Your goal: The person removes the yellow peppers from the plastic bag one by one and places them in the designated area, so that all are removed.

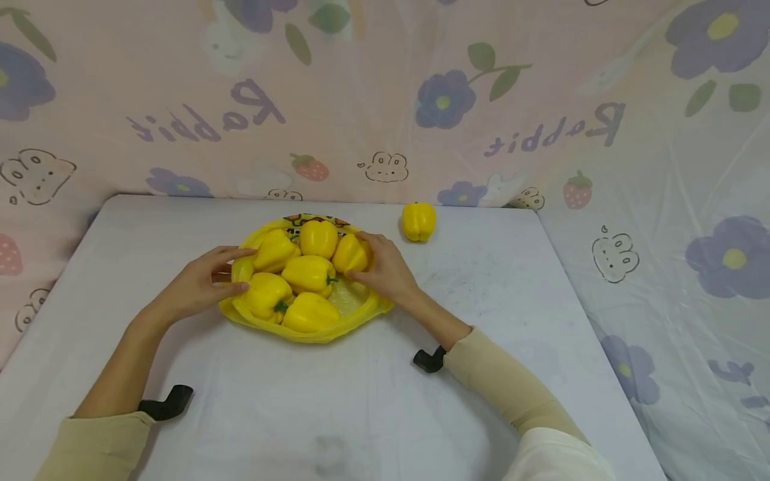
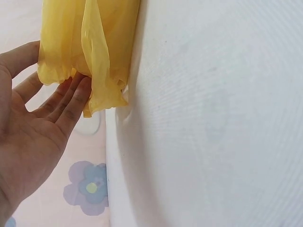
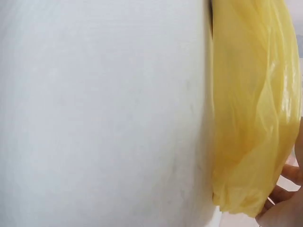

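A yellow plastic bag (image 1: 327,332) lies spread on the table with its mouth facing up and several yellow bell peppers (image 1: 308,274) in it. At its left edge, my left hand (image 1: 201,284) touches the bag with fingers and thumb spread apart. The left wrist view shows the fingers (image 2: 71,104) partly behind the hanging yellow plastic. On the other side, my right hand (image 1: 390,270) holds the rightmost bell pepper (image 1: 351,254) in the bag between thumb and fingers. Only part of the right hand (image 3: 286,194) shows in the right wrist view, beside the bag's wall (image 3: 251,113).
One more yellow bell pepper (image 1: 418,222) stands near the back edge of the white table (image 1: 493,294), right of the bag. A patterned cloth (image 1: 361,100) hangs behind the table. Black curved pieces (image 1: 171,402) sit at both wrists.
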`<state>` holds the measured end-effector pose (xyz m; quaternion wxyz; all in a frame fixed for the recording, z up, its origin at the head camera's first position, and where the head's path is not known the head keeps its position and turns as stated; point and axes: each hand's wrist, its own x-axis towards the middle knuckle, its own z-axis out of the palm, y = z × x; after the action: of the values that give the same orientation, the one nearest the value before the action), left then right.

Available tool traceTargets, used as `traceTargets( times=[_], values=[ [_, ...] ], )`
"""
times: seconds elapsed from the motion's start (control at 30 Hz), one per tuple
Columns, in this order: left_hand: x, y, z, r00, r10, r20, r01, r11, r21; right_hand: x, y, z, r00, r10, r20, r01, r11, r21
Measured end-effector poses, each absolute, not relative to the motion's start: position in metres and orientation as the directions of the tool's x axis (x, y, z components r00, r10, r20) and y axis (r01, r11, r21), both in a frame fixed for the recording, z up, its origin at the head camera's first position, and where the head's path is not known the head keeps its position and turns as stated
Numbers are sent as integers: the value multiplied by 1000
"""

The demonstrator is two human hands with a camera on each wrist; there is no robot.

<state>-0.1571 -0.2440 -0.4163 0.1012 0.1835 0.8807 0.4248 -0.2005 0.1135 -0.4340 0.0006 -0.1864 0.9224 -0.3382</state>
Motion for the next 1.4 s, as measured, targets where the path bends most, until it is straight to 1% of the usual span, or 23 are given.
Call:
traceTargets(
  times=[0.43,0.9,1.03,1.2,1.4],
  values=[
    [-157,-243,-417,-915,402,-21,232,570,788,-204,109,-441,-915,-374,150,-391,730,-561],
    [-159,-241,-418,-917,397,-30,227,584,780,-208,108,-440,-916,-371,154,-394,759,-518],
    [-160,-239,-417,-918,396,-32,227,588,776,-209,110,-438,-916,-378,138,-392,766,-509],
    [-161,-239,-417,-916,400,-23,234,582,779,-209,112,-432,-917,-377,133,-389,761,-519],
    [-162,-240,-418,-917,397,-33,224,584,780,-209,117,-424,-910,-383,160,-404,730,-551]
  ],
)
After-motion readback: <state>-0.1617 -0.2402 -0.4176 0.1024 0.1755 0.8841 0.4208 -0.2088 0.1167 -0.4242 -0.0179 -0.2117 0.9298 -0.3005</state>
